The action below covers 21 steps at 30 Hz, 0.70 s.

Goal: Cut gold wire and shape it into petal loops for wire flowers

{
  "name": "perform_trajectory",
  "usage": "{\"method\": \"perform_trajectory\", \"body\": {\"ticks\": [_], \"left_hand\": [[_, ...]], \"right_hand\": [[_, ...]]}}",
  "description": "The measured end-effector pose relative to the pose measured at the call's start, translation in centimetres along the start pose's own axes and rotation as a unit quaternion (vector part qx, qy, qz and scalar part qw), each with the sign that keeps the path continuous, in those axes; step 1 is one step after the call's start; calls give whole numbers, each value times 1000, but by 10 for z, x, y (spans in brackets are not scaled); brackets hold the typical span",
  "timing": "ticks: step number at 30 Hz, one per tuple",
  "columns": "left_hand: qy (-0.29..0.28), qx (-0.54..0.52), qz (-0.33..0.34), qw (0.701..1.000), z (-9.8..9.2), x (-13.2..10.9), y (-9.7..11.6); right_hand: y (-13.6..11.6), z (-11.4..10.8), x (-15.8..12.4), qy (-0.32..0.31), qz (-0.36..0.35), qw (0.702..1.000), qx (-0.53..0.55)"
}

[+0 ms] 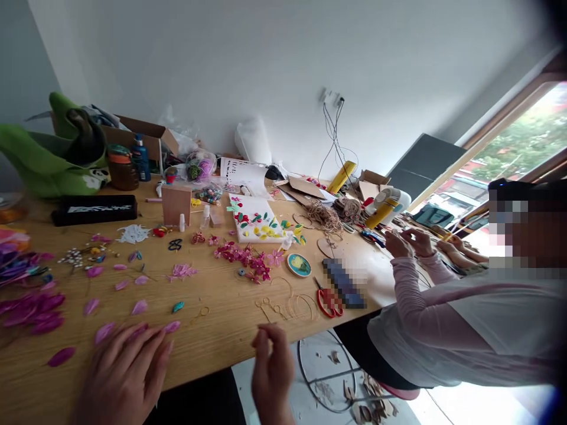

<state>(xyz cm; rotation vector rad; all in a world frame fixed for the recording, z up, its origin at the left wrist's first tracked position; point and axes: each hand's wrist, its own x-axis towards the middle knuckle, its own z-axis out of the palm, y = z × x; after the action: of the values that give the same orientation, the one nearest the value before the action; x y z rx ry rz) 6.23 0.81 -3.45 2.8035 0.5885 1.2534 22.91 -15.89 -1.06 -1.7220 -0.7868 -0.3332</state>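
Note:
My left hand lies palm down at the table's front edge, fingers stretched out over several pink petals. One pink petal shows at its fingertips and another petal beside its knuckles. Whether the fingers press on a petal is hidden. My right hand is raised at the table edge, thumb and index finger pinched together; anything between them is too small to make out. Ahead of it lie gold wire loops. A teal petal and a small wire ring rest between the two hands.
Red-handled scissors and a round picture lie to the right. Pink wire flowers sit mid-table before a flower-covered white board. Magenta petals are piled left. A co-worker works at the right with both hands raised.

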Motion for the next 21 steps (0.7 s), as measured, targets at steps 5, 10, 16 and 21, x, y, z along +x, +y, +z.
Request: {"method": "perform_trajectory", "body": {"ticks": [5, 10, 16, 21], "left_hand": [[-2, -7, -4, 1000, 6, -5, -4], [-2, -5, -7, 1000, 5, -3, -3], [-8, 15, -40, 999, -3, 6, 7], [-31, 44, -57, 997, -7, 10, 12]], "right_hand": [[35, -66, 37, 72, 40, 988, -128], [51, -84, 65, 5, 60, 985, -162], [32, -49, 60, -84, -18, 985, -151], [6, 0, 26, -174, -108, 968, -142]]}}
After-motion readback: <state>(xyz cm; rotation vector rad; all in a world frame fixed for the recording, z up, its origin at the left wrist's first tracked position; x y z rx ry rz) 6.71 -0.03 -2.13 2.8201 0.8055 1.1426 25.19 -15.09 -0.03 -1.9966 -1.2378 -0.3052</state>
